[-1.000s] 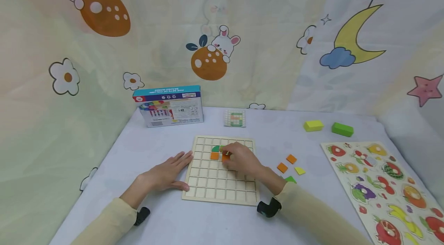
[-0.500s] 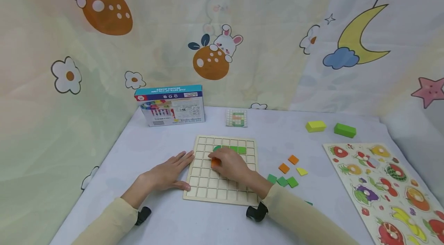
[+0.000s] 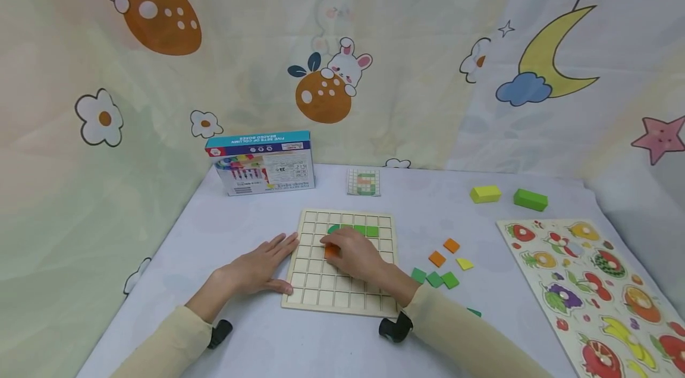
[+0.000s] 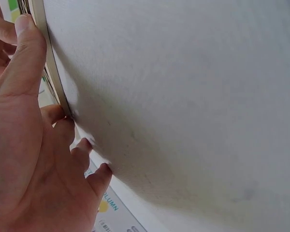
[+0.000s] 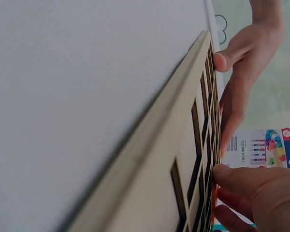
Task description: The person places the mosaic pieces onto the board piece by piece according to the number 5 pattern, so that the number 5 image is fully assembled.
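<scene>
Left hand (image 3: 257, 268): flat on the table (image 3: 257, 217), fingers straight and a bit spread, touching the board's (image 3: 342, 298) left edge.
Right hand (image 3: 355, 254): on the board, fingers curled on an orange tile (image 3: 331, 251).
Orange tile: under the green tiles (image 3: 355, 229).

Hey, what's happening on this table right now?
A person is filling a square wooden grid board with small coloured tiles. The right hand presses an orange square tile into a cell below a row of green tiles. The left hand lies flat against the board's left edge. Loose green square tiles and orange square tiles lie on the white cloth to the right.
</scene>
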### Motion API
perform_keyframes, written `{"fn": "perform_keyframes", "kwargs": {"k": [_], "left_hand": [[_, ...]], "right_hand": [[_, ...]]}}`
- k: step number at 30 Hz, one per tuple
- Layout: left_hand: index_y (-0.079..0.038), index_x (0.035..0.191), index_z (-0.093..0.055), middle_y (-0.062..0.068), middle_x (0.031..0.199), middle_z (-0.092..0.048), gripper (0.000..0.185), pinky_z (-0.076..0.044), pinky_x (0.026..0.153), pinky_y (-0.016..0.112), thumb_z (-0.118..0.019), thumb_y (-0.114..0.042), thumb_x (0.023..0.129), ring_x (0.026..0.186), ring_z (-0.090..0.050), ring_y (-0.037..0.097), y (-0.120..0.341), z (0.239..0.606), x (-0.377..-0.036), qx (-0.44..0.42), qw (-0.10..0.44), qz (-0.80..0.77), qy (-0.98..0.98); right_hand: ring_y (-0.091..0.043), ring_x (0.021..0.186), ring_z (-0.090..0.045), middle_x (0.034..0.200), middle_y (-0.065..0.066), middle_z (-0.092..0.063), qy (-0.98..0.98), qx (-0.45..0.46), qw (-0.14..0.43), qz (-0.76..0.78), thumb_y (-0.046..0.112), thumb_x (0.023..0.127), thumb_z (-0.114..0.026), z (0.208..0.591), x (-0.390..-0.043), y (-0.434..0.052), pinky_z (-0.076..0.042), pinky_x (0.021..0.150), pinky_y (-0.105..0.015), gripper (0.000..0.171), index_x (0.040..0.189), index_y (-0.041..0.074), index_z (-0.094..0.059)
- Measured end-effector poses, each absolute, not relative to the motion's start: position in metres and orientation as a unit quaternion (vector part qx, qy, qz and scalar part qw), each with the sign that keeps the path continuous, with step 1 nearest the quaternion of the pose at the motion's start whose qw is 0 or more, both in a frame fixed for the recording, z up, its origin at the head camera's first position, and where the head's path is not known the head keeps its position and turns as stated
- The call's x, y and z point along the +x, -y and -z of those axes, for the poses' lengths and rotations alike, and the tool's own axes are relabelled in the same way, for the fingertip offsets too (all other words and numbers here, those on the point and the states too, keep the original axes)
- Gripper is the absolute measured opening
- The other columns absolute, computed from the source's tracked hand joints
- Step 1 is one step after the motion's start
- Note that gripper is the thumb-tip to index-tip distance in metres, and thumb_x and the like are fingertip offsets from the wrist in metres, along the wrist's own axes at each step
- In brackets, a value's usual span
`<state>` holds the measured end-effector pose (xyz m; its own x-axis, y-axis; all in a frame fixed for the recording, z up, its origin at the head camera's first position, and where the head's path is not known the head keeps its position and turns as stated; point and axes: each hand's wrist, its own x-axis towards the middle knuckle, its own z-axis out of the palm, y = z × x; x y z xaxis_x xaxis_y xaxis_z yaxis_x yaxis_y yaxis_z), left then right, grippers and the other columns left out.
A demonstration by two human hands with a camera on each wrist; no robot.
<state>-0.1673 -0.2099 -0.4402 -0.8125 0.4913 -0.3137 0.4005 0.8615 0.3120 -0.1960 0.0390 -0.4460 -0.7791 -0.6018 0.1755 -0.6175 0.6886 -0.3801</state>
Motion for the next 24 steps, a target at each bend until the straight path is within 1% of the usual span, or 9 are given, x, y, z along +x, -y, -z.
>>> {"fn": "perform_keyframes", "kwargs": {"k": [3,6,9,11,13,16,21,24], "left_hand": [[-0.015,0.157,-0.015,0.003,0.165,-0.010,0.105,-0.019,0.122,0.052,-0.060,-0.067,0.078,0.152,-0.008,0.031,0.210,0.441,-0.168,0.231,0.196,-0.112,-0.946],[-0.015,0.157,-0.015,0.003,0.165,-0.010,0.105,-0.019,0.122,0.052,-0.061,-0.068,0.077,0.152,-0.008,0.030,0.209,0.441,-0.168,0.227,0.198,-0.111,-0.947],[-0.015,0.157,-0.016,0.003,0.165,-0.011,0.106,-0.018,0.122,0.052,-0.061,-0.068,0.076,0.152,-0.008,0.030,0.209,0.441,-0.168,0.224,0.198,-0.114,-0.947],[-0.015,0.156,-0.016,0.003,0.165,-0.011,0.107,-0.018,0.122,0.052,-0.062,-0.068,0.076,0.152,-0.008,0.031,0.209,0.441,-0.168,0.224,0.196,-0.117,-0.947],[-0.015,0.157,-0.016,0.003,0.165,-0.011,0.107,-0.018,0.122,0.052,-0.061,-0.069,0.076,0.152,-0.008,0.031,0.209,0.442,-0.168,0.226,0.194,-0.115,-0.948],[-0.015,0.156,-0.016,0.004,0.165,-0.011,0.107,-0.019,0.122,0.053,-0.061,-0.069,0.076,0.152,-0.008,0.031,0.211,0.443,-0.168,0.227,0.191,-0.115,-0.948],[-0.014,0.156,-0.016,0.004,0.165,-0.012,0.107,-0.018,0.122,0.053,-0.061,-0.069,0.077,0.152,-0.009,0.032,0.213,0.444,-0.168,0.229,0.193,-0.120,-0.946],[-0.014,0.156,-0.016,0.004,0.165,-0.012,0.107,-0.018,0.122,0.054,-0.060,-0.069,0.077,0.152,-0.009,0.032,0.212,0.443,-0.168,0.232,0.193,-0.121,-0.946]], "right_hand": [[-0.017,0.108,-0.062,0.117,-0.001,-0.069,0.918,0.327,0.001,-0.225,0.019,0.085,-0.075,0.444,-0.197,-0.043,-0.055,0.092,-0.030,0.035,0.119,0.014,-0.069],[-0.015,0.105,-0.062,0.117,0.000,-0.068,0.916,0.315,-0.017,-0.250,0.019,0.086,-0.074,0.442,-0.197,-0.054,-0.056,0.087,-0.030,0.037,0.122,0.014,-0.067],[-0.014,0.101,-0.062,0.115,0.002,-0.068,0.914,0.303,-0.013,-0.271,0.018,0.086,-0.074,0.439,-0.198,-0.075,-0.055,0.083,-0.028,0.039,0.124,0.015,-0.066],[-0.013,0.098,-0.062,0.112,0.003,-0.069,0.915,0.296,0.001,-0.275,0.016,0.085,-0.074,0.436,-0.199,-0.094,-0.055,0.082,-0.029,0.039,0.123,0.014,-0.066],[-0.015,0.097,-0.062,0.111,0.001,-0.069,0.918,0.288,0.015,-0.274,0.015,0.084,-0.075,0.434,-0.200,-0.117,-0.055,0.082,-0.031,0.040,0.123,0.012,-0.066],[-0.018,0.097,-0.062,0.112,-0.003,-0.069,0.930,0.252,0.024,-0.267,0.014,0.085,-0.074,0.431,-0.204,-0.157,-0.055,0.083,-0.035,0.040,0.123,0.010,-0.066],[-0.023,0.097,-0.060,0.112,-0.009,-0.069,0.957,0.159,0.007,-0.242,0.012,0.084,-0.074,0.434,-0.207,-0.221,-0.055,0.082,-0.040,0.042,0.125,0.007,-0.064],[-0.024,0.094,-0.060,0.109,-0.011,-0.070,0.966,0.135,-0.003,-0.219,0.012,0.082,-0.076,0.440,-0.206,-0.245,-0.055,0.080,-0.039,0.043,0.123,0.003,-0.064]]}}
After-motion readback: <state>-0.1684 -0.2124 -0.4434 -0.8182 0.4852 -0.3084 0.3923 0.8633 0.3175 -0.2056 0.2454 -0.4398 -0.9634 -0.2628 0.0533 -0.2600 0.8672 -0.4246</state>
